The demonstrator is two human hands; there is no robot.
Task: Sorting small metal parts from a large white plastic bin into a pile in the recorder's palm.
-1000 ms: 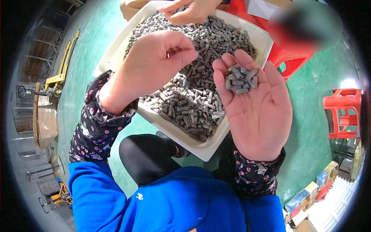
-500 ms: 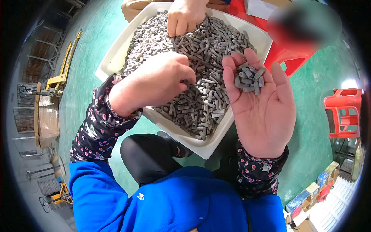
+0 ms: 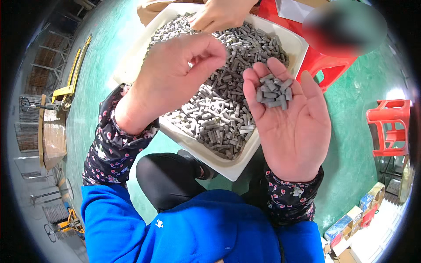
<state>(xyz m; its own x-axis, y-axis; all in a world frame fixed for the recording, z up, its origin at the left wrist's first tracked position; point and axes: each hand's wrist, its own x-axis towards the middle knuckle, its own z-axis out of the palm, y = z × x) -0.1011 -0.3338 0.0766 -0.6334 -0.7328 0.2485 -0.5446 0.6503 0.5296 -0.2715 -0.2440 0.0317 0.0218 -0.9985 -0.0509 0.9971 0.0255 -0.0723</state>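
A white plastic tray (image 3: 231, 170) in front of me holds a heap of small grey cylindrical pieces (image 3: 215, 125), some showing a hole in the end. Above the heap's left part is my left hand (image 3: 171, 74), its thumb and fingers closed in a pinch. Anything between those fingertips is hidden. My right hand (image 3: 294, 131) lies palm up beside the tray's right side. A small pile of grey pieces (image 3: 275, 91) rests on its slightly curled fingers, with the thumb spread away.
Another person's hand (image 3: 228, 15) reaches over the tray's far side. A red plastic stool (image 3: 333, 65) stands at the tray's far right, a second red stool (image 3: 388, 127) farther right. Cardboard boxes (image 3: 346, 225) lie lower right; a yellow pallet truck (image 3: 72, 83) is at left.
My left hand has risen out of the heap, moving up and away from the pieces. The right hand shifted slightly left with its pile. The other person's hand moved a little right and farther away.
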